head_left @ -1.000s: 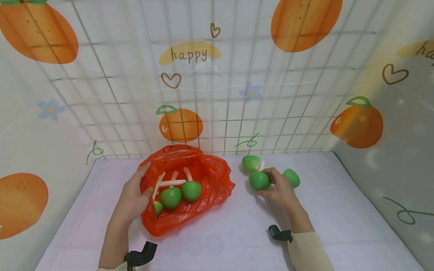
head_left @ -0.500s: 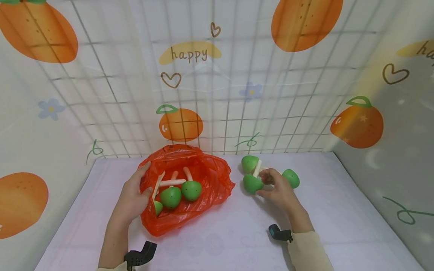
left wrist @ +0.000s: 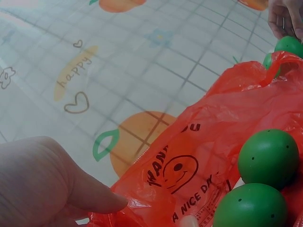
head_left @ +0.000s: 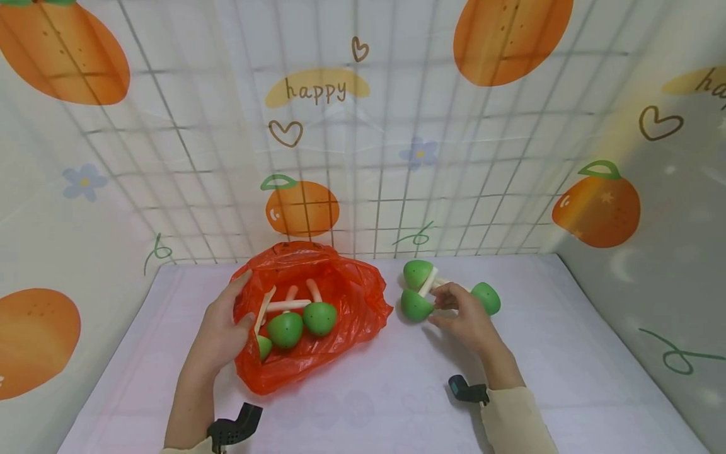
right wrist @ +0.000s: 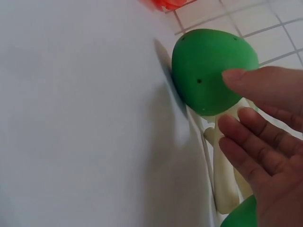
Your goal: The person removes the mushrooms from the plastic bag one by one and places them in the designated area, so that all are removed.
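Note:
My left hand (head_left: 221, 328) pinches the left edge of a red plastic bag (head_left: 351, 315), thumb on the near side of the rim in the left wrist view. The bag's mouth gapes toward me. Inside lie several toy mushrooms, green caps with dark dots and pale stems, one being a green-capped mushroom (head_left: 320, 319). At the right, my right hand (head_left: 467, 318) is beside a toy mushroom (head_left: 416, 306) lying on its side, fingers loosely bent and apart. Its thumb overlaps the cap (right wrist: 208, 71) in the right wrist view, with the fingertips near the stem (right wrist: 224, 175).
Another mushroom (head_left: 418, 272) lies just behind that one, and a third mushroom (head_left: 486, 297) is to the right, partly behind my right hand. The white tabletop (head_left: 351, 416) ends at a curtain (head_left: 368, 157) printed with oranges, with a grid showing through.
The mushroom at my right hand has tipped and shifted left, away from the fingers, its stem now leaning toward the back. My left hand and the bag stay put.

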The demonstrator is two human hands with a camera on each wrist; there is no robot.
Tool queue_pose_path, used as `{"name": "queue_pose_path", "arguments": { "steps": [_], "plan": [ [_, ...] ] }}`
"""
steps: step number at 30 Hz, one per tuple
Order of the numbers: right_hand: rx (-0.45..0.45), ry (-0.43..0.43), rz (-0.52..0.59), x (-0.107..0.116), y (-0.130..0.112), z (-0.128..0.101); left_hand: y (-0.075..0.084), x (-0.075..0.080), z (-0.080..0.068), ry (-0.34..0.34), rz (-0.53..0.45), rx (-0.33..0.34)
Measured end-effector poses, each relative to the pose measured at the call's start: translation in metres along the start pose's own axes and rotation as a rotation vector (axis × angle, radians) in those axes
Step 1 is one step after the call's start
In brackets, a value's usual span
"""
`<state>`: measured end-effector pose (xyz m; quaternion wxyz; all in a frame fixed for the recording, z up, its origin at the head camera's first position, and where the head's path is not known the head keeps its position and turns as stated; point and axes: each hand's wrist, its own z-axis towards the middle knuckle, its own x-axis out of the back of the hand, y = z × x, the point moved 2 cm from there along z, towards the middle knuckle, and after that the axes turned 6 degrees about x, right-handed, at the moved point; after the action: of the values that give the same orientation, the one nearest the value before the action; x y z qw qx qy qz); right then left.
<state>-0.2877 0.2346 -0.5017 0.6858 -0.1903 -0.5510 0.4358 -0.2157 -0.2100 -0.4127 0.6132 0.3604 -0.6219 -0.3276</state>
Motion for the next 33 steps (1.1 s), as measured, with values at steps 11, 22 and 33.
{"name": "queue_pose_path", "arguments": {
  "steps": [11, 22, 33],
  "plan": [
    [0.084, 0.044, 0.014, 0.007, -0.016, 0.004, 0.000, 0.000, 0.002, 0.015, 0.001, -0.031],
    [0.141, 0.093, -0.016, 0.004, -0.042, 0.008, -0.002, 0.000, 0.003, 0.016, 0.004, -0.024],
    [0.182, 0.078, 0.014, -0.009, -0.069, 0.010, -0.001, 0.000, 0.002, 0.010, 0.009, -0.014]
  ]
}}
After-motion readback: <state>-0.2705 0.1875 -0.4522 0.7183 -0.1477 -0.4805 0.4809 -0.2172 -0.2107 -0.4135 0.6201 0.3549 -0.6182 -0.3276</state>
